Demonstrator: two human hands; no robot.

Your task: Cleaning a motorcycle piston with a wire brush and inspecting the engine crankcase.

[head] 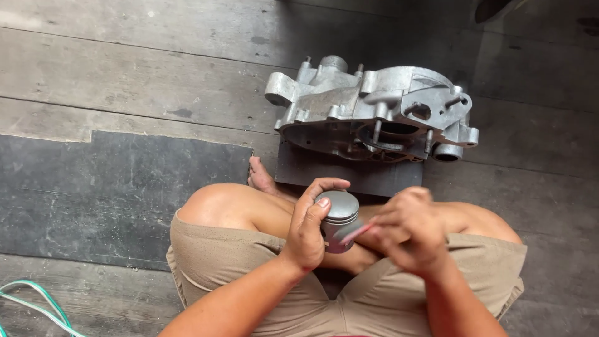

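My left hand (pixel 307 228) wraps the piston (pixel 338 219) over my lap, fingers clamped round its skirt. My right hand (pixel 409 229), blurred, pinches a thin pink tool (pixel 353 232) against it. I judge the piston rigid, weighty, slick metal, so gripping the skirt suits it.

Seated cross-legged, the left hand (pixel 310 228) curls around the piston (pixel 340 218); the right hand (pixel 409 231), blurred, pinches a thin tool just beside the piston.

aluminium engine case (pixel 374 112), dark mat (pixel 118 193), green cable (pixel 37 306)
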